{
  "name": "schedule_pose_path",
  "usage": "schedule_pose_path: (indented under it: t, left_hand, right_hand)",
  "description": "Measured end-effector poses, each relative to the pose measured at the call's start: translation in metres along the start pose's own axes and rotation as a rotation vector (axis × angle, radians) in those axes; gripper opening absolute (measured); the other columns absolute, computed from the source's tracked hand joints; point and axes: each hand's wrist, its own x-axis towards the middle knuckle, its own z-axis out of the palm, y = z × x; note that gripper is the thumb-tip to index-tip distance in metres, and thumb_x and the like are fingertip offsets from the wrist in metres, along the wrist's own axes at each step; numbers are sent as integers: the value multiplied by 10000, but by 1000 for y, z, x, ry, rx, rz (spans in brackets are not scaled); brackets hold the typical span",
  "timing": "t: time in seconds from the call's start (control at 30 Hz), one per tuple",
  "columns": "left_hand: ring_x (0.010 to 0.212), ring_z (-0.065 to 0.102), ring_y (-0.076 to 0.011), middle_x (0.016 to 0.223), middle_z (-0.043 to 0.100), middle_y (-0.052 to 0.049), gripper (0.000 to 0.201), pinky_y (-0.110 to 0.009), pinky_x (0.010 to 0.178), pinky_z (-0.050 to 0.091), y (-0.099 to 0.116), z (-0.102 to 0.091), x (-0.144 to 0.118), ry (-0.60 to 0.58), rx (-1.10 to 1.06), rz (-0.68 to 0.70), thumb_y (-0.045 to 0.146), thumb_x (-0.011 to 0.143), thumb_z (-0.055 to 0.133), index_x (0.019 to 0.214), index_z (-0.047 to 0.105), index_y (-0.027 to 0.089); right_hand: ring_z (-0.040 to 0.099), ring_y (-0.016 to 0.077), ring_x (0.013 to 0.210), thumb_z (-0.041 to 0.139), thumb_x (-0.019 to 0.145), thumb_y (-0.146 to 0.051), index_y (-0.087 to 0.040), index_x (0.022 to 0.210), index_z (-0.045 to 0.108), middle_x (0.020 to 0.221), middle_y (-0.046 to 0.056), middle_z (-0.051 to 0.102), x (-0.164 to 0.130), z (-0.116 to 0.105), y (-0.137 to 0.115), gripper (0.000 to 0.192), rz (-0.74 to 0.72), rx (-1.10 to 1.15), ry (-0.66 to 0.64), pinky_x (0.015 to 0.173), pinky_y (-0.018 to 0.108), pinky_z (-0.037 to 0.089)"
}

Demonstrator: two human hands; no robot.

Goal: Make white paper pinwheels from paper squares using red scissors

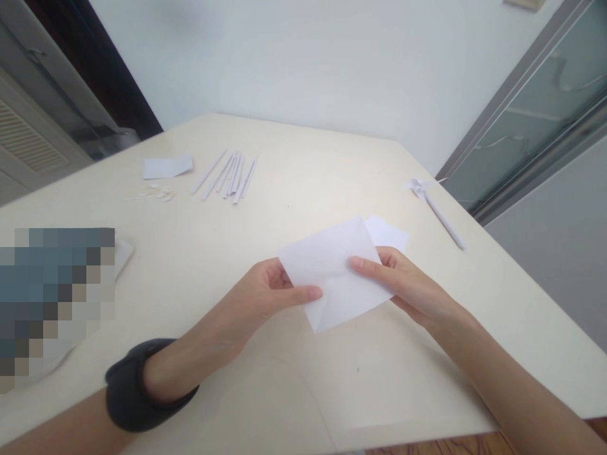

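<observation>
A white sheet of paper with faint crease lines is held above the table between both hands. My left hand grips its left edge, thumb on top and fingers behind. On the right side my right hand pinches the same sheet, its thumb lying across the face. The fingers behind the paper are mostly hidden. Just beyond the right hand, another piece of white paper is partly covered by the held sheet.
Several thin rolled paper sticks lie at the back left of the white table. Beside them are a paper piece and small pale bits. A paper pinwheel lies near the right edge. A blurred-out object occupies the left.
</observation>
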Motion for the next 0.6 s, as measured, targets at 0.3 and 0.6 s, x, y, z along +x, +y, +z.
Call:
schedule_pose_path:
  t: [0.3, 0.6]
  left_hand:
    - [1065, 613, -228, 1159, 668, -15, 420, -332, 917, 489, -3, -2, 2, 17, 49, 42, 189, 766, 649, 1179, 585, 235]
    - [1133, 568, -224, 1188, 651, 19, 449, -336, 936, 474, -3, -1, 1, -37, 65, 12, 117, 761, 632, 1179, 588, 274]
  right_hand:
    - [560, 138, 703, 591, 815, -425, -161, 841, 621, 743, 22, 557, 1, -3, -1, 267, -25, -32, 5, 622, 235, 446]
    - [545, 135, 662, 566, 827, -450, -158, 726, 580, 671, 8, 501, 0, -4, -3, 309, -16, -54, -4, 603, 251, 420]
